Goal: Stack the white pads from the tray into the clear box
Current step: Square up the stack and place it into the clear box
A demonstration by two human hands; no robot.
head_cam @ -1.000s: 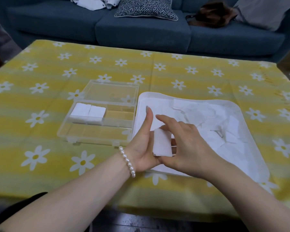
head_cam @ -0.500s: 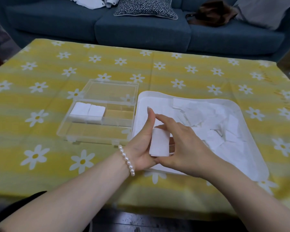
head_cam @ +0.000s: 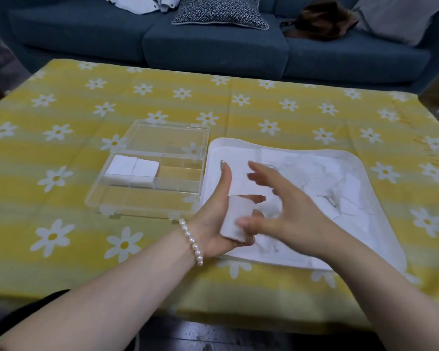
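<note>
The left hand [head_cam: 214,219] held a small stack of white pads [head_cam: 236,219] upright over the near left corner of the tray [head_cam: 380,239]. Its fingers were curled round the stack from behind, with fingertips showing past the stack's right edge, and its thumb stood straight up, clear of the pads. A pearl bracelet [head_cam: 192,241] sat on that wrist.

The right hand [head_cam: 287,211] hovered just beside the stack, blurred, with its fingers spread and loosely bent, gripping nothing. Whether its thumb brushed the lower edge of the stack I could not tell.

The tray, white, lay on the counter [head_cam: 61,224] under a yellow cloth printed with daisies, and loose pads [head_cam: 340,188] were heaped in its right half. Just to its left, touching or nearly so, stood the clear box [head_cam: 147,201] with its lid [head_cam: 167,135] laid open on the far side. Two pad stacks [head_cam: 132,171] sat side by side in the far left compartments of the box. Beyond the counter was a blue sofa [head_cam: 213,49] with a patterned cushion [head_cam: 219,10] on it.
</note>
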